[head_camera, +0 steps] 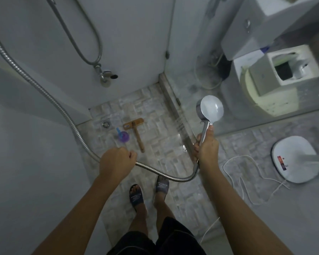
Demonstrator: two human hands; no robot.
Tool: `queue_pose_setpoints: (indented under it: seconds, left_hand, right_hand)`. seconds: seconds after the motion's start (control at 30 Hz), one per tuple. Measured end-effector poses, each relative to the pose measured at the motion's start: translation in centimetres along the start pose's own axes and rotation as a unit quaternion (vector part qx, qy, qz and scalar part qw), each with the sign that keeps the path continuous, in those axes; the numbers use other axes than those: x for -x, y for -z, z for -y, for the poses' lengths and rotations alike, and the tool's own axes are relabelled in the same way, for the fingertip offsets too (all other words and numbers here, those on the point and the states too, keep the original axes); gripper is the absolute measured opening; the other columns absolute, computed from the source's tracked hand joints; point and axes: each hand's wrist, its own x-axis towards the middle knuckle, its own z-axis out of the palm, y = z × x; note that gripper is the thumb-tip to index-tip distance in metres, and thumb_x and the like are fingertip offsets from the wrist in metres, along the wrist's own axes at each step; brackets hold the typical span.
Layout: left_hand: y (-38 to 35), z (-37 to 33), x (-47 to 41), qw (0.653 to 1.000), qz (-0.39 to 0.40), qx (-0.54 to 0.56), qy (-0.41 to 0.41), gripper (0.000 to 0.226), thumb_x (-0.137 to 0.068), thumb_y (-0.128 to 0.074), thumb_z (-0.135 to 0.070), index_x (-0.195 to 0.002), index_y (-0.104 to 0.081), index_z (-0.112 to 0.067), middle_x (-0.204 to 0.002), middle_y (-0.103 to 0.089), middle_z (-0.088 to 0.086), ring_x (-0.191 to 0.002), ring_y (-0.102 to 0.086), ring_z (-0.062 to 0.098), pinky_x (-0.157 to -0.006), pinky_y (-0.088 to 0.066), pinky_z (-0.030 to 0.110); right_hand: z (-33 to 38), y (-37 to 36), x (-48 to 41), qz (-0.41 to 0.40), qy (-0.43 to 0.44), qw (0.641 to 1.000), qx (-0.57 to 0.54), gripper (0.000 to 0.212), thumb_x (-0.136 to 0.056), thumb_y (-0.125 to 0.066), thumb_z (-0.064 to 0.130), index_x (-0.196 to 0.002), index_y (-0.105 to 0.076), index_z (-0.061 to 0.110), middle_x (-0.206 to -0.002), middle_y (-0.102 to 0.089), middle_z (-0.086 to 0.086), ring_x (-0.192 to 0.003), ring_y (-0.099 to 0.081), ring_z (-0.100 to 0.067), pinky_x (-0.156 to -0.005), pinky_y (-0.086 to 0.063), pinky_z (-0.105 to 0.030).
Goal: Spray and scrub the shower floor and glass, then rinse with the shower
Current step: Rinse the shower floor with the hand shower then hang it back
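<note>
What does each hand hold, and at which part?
The right hand grips the shower head by its handle. The left hand grips the metal hose partway along its length.

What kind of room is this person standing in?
Most likely a small bathroom, inside the shower stall: the right hand holds a shower head on a metal hose, a drain sits in the tiled floor, and a toilet shows beyond the glass.

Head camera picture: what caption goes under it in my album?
Right hand holds the shower head while left hand grips its metal hose above the shower floor.
</note>
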Motion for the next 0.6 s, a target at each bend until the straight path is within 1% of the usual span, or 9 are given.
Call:
queue_pose_setpoints:
  seconds: [0.17, 0.3, 0.4, 0.43, 0.5, 0.6]
  left_hand:
    - [1.0, -2.7, -1.8, 1.0, -0.005, -0.004, -0.001, 0.055, -0.097, -0.049, -0.031, -0.045, -0.037, -0.016, -0.045, -0.042, 0.002, -0.045, -0.047, 0.022, -0.045, -0.031, 0.027]
    - [2.1, -3.7, -3.2, 1.0, -0.016, -0.003, -0.002, 0.053, -0.097, -0.051, -0.029, -0.046, -0.045, -0.014, -0.046, -0.049, 0.005, -0.044, -0.05, 0.023, -0.045, -0.034, 0.027]
    - [2.6, -3.2, -4.3, 1.0, -0.026, 0.001, -0.007, 0.055, -0.095, -0.056, -0.026, -0.043, -0.04, -0.017, -0.047, -0.05, 0.007, -0.044, -0.052, 0.026, -0.044, -0.038, 0.03]
    - [2.8, -2.8, -4.7, 0.999, -0.033, 0.005, 0.004, 0.054, -0.095, -0.056, -0.028, -0.044, -0.045, -0.014, -0.047, -0.051, 0.007, -0.044, -0.051, 0.026, -0.043, -0.036, 0.029]
    - [3.3, -2.1, -5.8, 0.998, -0.047, 0.012, 0.038, 0.052, -0.096, -0.055, -0.031, -0.051, -0.061, -0.006, -0.05, -0.054, 0.01, -0.047, -0.051, 0.026, -0.046, -0.033, 0.028]
    - [4.4, -0.5, -7.7, 0.995, -0.06, 0.02, 0.081, 0.05, -0.098, -0.05, -0.033, -0.065, -0.069, -0.001, -0.061, -0.063, 0.017, -0.057, -0.057, 0.032, -0.054, -0.042, 0.031]
  right_hand:
    - [2.1, 0.7, -2.8, 0.009, 0.008, 1.0, -0.001, 0.062, -0.096, -0.03, 0.069, -0.071, -0.047, 0.015, -0.052, -0.031, -0.006, -0.04, -0.029, -0.016, -0.04, -0.026, -0.023]
    - [3.6, 0.2, -4.8, 0.014, 0.021, 1.0, -0.014, 0.061, -0.097, -0.029, 0.068, -0.067, -0.044, 0.016, -0.051, -0.031, -0.006, -0.038, -0.029, -0.016, -0.04, -0.028, -0.022]
    - [4.4, -0.6, -6.1, 0.033, 0.021, 0.999, -0.035, 0.063, -0.093, -0.032, 0.072, -0.066, -0.044, 0.016, -0.051, -0.033, -0.007, -0.037, -0.03, -0.017, -0.041, -0.032, -0.025]
    - [4.8, -1.1, -6.5, 0.041, 0.017, 0.998, -0.042, 0.063, -0.092, -0.033, 0.073, -0.066, -0.045, 0.016, -0.05, -0.034, -0.007, -0.037, -0.031, -0.018, -0.041, -0.033, -0.025]
    - [5.8, -2.3, -7.5, 0.054, 0.002, 0.997, -0.054, 0.065, -0.09, -0.035, 0.076, -0.065, -0.047, 0.016, -0.05, -0.038, -0.007, -0.038, -0.036, -0.02, -0.042, -0.034, -0.026]
    - [7.9, -4.6, -8.9, 0.077, -0.019, 0.994, -0.075, 0.067, -0.085, -0.038, 0.08, -0.062, -0.049, 0.018, -0.051, -0.041, -0.007, -0.04, -0.041, -0.021, -0.046, -0.036, -0.029]
